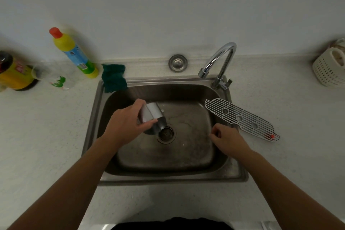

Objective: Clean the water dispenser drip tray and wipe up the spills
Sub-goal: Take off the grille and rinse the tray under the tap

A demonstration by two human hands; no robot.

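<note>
On the far left of the surface (46, 127) stands a dark bottle with a yellow label (14, 73), then a clear glass (50, 78), and a yellow detergent bottle with a red cap (73, 53) that leans toward the wall. A green cloth (113, 77) hangs over the far left corner of the steel sink (97, 117).

The left hand (125, 127) is closed around the drip tray (154, 117), a grey, curved piece, and holds it tilted over the basin, with its low end just beside the drain (166, 133). It is probably being emptied, but the picture is too soft to show any water that runs out. The right hand (226, 139) is over the right side of the basin, its fingers curled loosely, and it grips nothing. The tap (220, 61) is at the far right corner of the sink, and I see no water coming from it.

The white grille (240, 117) of the tray lies on the right rim of the sink, one end over the basin and the other on the surface. A white perforated basket (328, 69) stands at the far right.

The risks, in my judgement: the tray is likely wet and smooth, so a one-hand grip may slip and drop it in the basin. The grille lies near the right hand, and a careless move could knock it down.
</note>
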